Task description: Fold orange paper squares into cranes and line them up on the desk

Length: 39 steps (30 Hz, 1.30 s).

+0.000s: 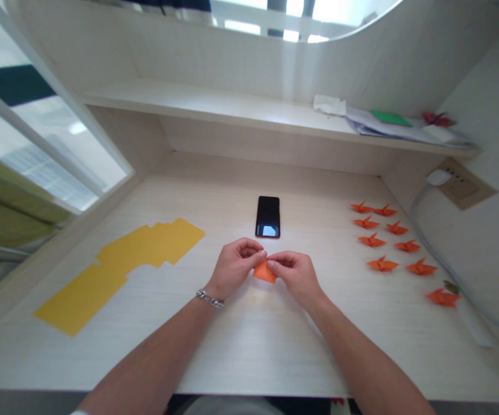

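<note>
Between my two hands is a small folded piece of orange paper [264, 273], held a little above the desk. My left hand [237, 264], with a chain bracelet [210, 298] at its wrist, pinches the paper's upper left edge between thumb and fingers. On the other side, my right hand [296, 273] grips the upper right edge the same way. The fingertips nearly meet at the top and cover part of the paper. Just beyond the hands lies a black phone [268, 217], flat on the desk.
Yellow paper sheets [154, 245] overlap in a fanned row at the left. Several orange paper cranes [382, 264] stand at the right, near a grey cable [426, 242] plugged into a wall socket [463, 184]. Papers [387, 128] lie on the shelf [232, 109] above.
</note>
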Available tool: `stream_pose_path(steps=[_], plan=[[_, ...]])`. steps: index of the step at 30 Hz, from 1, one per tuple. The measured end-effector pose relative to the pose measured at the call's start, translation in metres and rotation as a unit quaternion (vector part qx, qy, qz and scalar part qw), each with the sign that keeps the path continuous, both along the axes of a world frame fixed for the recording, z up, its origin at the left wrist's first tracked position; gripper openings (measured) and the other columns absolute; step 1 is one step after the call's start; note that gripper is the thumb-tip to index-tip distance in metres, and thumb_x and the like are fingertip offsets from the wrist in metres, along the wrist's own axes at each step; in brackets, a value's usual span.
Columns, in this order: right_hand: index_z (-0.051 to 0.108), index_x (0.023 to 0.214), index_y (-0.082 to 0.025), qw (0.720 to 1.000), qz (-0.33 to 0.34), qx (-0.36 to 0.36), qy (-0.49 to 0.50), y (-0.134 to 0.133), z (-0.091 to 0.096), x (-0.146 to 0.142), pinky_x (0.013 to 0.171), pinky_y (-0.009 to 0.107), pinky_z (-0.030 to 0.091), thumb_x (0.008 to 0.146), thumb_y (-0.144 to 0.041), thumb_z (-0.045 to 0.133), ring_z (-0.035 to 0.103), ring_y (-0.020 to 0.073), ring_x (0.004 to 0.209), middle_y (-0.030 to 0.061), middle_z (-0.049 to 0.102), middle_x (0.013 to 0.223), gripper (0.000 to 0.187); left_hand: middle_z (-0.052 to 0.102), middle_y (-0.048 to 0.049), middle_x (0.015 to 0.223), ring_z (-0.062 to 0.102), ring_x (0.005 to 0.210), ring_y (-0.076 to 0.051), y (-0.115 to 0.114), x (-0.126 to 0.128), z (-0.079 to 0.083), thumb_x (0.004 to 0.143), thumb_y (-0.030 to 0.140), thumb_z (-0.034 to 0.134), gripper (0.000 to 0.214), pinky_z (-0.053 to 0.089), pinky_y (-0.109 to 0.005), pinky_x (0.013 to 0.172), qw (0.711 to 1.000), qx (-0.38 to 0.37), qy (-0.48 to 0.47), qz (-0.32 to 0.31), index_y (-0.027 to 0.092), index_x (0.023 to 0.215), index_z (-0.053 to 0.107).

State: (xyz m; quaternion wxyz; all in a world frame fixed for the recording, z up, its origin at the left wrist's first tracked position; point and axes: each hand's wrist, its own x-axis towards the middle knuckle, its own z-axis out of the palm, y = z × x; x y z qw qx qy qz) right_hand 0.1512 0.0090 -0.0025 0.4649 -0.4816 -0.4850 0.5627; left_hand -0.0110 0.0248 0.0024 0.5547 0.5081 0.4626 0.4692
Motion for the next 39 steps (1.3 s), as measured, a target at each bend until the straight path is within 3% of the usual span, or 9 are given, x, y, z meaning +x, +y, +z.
stream_pose_path(steps=[5,9,15,28,31,35,39], plan=[[0.074,0.078,-0.016,0.999,-0.021,0.022,-0.012,0.0,0.0,-0.002,0.066,0.031,0.051,0.067,-0.027,0.072,0.066,0.0196,0.069,0.0073,0.073,0.076,0.016,0.066,-0.0011,0.064,0.063,0.058,-0.013,0.002,0.004,-0.002,0.073,0.038,0.07,0.038,0.05,-0.023,0.054,0.998,-0.045,-0.042,0.017,0.013,0.101,0.06],[0.074,0.079,-0.016,0.999,-0.028,0.022,-0.02,0.0,0.001,-0.001,0.066,0.032,0.052,0.068,-0.025,0.071,0.066,0.0199,0.069,0.0072,0.073,0.075,0.015,0.069,-0.0039,0.072,0.065,0.063,-0.014,0.003,0.004,0.002,0.078,0.042,0.063,0.037,0.053,-0.026,0.06,0.992,-0.082,-0.09,-0.014,0.013,0.102,0.059],[0.074,0.08,-0.016,0.998,-0.018,0.039,-0.036,0.001,0.003,0.001,0.067,0.031,0.052,0.071,-0.025,0.069,0.066,0.02,0.071,0.0078,0.073,0.078,0.014,0.069,-0.0046,0.075,0.065,0.071,-0.015,-0.001,0.003,0.002,0.065,0.028,0.078,0.034,0.052,-0.024,0.066,0.999,-0.03,-0.033,-0.023,0.013,0.091,0.064],[0.062,0.084,-0.016,0.997,-0.001,0.06,-0.038,0.001,-0.004,-0.002,0.057,0.025,0.047,0.073,-0.026,0.066,0.06,0.0147,0.062,0.0024,0.064,0.07,0.015,0.066,-0.0019,0.07,0.063,0.066,-0.014,-0.007,0.009,-0.004,0.07,0.021,0.072,0.026,0.051,-0.023,0.061,0.999,0.023,-0.005,0.037,0.016,0.09,0.056],[0.062,0.086,-0.016,0.995,0.015,0.049,-0.084,0.003,-0.005,0.0,0.055,0.025,0.046,0.075,-0.029,0.064,0.058,0.0147,0.06,0.002,0.064,0.068,0.018,0.065,-0.0019,0.071,0.063,0.067,-0.014,-0.008,0.01,-0.003,0.071,0.021,0.07,0.025,0.05,-0.023,0.06,0.999,0.029,0.012,0.039,0.016,0.09,0.055],[0.061,0.073,-0.016,0.979,0.055,0.056,-0.187,0.004,-0.005,0.005,0.054,0.024,0.041,0.078,-0.031,0.059,0.054,0.0135,0.06,0.0019,0.062,0.067,0.016,0.064,-0.0008,0.071,0.063,0.067,-0.014,-0.009,0.012,-0.002,0.071,0.019,0.068,0.025,0.05,-0.023,0.06,0.999,0.03,0.026,0.031,0.017,0.091,0.053],[0.059,0.073,-0.017,0.97,0.05,0.081,-0.222,0.003,-0.003,0.005,0.055,0.023,0.038,0.081,-0.029,0.054,0.051,0.0125,0.06,-0.0002,0.059,0.066,0.016,0.063,0.001,0.071,0.063,0.068,-0.013,-0.01,0.013,-0.002,0.071,0.018,0.068,0.026,0.049,-0.022,0.062,0.998,0.04,0.019,0.043,0.019,0.09,0.051]])
